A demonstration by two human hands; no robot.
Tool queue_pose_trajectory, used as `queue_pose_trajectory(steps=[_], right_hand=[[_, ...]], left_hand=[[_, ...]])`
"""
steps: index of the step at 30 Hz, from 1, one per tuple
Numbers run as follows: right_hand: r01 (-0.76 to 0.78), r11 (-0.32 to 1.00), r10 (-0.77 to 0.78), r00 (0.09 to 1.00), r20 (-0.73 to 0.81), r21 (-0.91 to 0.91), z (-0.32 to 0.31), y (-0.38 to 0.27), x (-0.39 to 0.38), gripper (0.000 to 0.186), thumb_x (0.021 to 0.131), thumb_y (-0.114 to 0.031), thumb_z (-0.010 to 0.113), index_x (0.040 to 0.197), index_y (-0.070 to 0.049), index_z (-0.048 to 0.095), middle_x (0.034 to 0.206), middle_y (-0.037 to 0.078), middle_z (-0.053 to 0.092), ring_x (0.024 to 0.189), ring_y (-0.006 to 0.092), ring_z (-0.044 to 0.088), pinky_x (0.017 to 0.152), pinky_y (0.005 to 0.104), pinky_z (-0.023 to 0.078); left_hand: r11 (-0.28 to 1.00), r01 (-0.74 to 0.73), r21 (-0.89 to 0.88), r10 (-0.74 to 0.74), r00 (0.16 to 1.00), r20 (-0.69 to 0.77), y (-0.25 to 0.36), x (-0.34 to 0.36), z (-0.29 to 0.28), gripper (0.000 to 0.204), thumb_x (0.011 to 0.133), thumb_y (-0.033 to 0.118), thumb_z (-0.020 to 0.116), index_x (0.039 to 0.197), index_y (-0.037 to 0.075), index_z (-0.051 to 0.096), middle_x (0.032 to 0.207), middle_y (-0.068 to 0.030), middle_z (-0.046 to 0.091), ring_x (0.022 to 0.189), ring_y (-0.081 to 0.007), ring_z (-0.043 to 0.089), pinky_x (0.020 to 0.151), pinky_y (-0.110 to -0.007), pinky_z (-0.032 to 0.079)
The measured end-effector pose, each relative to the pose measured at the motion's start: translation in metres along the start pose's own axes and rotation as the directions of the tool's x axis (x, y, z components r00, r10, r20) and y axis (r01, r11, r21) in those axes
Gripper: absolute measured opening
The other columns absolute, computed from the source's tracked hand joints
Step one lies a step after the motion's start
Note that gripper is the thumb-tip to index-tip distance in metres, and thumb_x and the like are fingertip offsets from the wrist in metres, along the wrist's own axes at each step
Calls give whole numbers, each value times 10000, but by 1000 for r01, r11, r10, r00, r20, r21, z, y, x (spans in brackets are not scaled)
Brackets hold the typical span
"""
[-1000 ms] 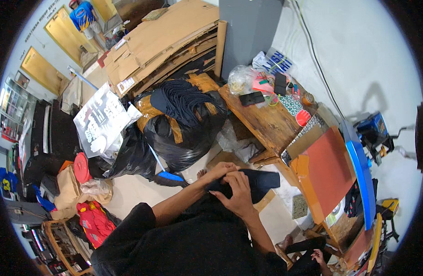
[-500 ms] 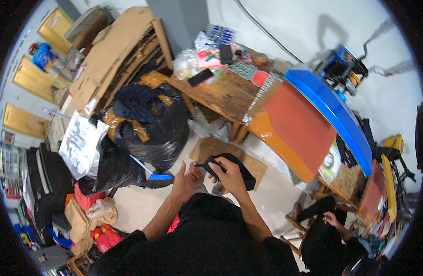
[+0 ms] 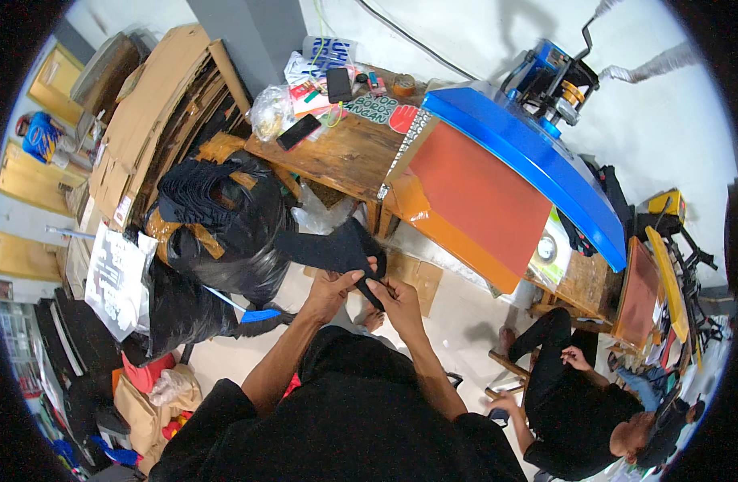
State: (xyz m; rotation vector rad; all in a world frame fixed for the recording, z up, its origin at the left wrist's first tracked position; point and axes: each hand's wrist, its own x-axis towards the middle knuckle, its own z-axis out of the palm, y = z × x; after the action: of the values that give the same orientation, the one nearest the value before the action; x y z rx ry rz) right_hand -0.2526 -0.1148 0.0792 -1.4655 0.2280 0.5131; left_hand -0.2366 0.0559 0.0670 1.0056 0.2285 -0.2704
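A black fabric piece (image 3: 330, 248) hangs between my hands in front of my body. It is soft, with one broad flap spread out to the left and a folded part at the right. My left hand (image 3: 330, 294) pinches its lower edge between thumb and fingers. Close beside it, my right hand (image 3: 398, 308) grips the folded end, thumb on top. To the left, more dark fabric (image 3: 194, 193) lies stacked on a bulging black plastic bag (image 3: 248, 265).
A wooden table (image 3: 337, 161) carries phones, papers and a clear bag. At right stands a heat press with a blue top (image 3: 529, 153) and a reddish pad (image 3: 473, 181). A seated person in black (image 3: 582, 410) is at lower right. Flattened cardboard (image 3: 156, 120) leans at left.
The black fabric has opened from a bunched shape and now spreads to the left. My left hand, open before, has closed on it. The view has shifted right, showing more of the seated person.
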Motion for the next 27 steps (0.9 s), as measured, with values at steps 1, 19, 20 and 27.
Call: queue_pose_trajectory(steps=[1, 19, 20, 27], right_hand=[[76, 996, -78, 997, -24, -50, 1, 0, 5, 322, 981, -320, 659, 973, 1, 675, 763, 20, 658, 670, 91, 619, 603, 245, 464], [173, 962, -273, 618, -737, -212, -28, 10, 108, 210, 958, -56, 654, 1130, -4, 544, 950, 80, 653, 813, 117, 620, 710, 273, 517], [156, 961, -276, 591, -758, -228, -27, 12, 109, 201, 950, -68, 663, 1112, -15, 557, 947, 84, 661, 810, 141, 636, 708, 290, 523], [-269, 585, -565, 541, -623, -765, -16, -21, 97, 219, 892, -135, 716, 1056, -34, 610, 1166, 133, 648, 1106, 308, 604, 965, 492, 440]], left_hand=[[1000, -1, 27, 2, 1000, -30, 1, 4, 0, 335, 924, 100, 686, 1215, -52, 618, 1135, -120, 707, 1023, -231, 691, 867, -377, 565], [979, -179, 101, 174, 983, 54, -40, 217, 48, 645, 902, 198, 767, 1333, -36, 348, 1164, -108, 557, 1066, -152, 536, 917, -280, 458], [966, -107, 234, 114, 993, -16, -31, 209, 45, 889, 868, 234, 800, 1454, -75, 208, 1352, -190, 486, 1242, -242, 483, 1070, -352, 387], [828, -95, 552, 265, 935, -237, -37, 210, 57, 922, 858, 304, 811, 1446, -84, 216, 1326, -208, 490, 1183, -257, 504, 1001, -360, 430]])
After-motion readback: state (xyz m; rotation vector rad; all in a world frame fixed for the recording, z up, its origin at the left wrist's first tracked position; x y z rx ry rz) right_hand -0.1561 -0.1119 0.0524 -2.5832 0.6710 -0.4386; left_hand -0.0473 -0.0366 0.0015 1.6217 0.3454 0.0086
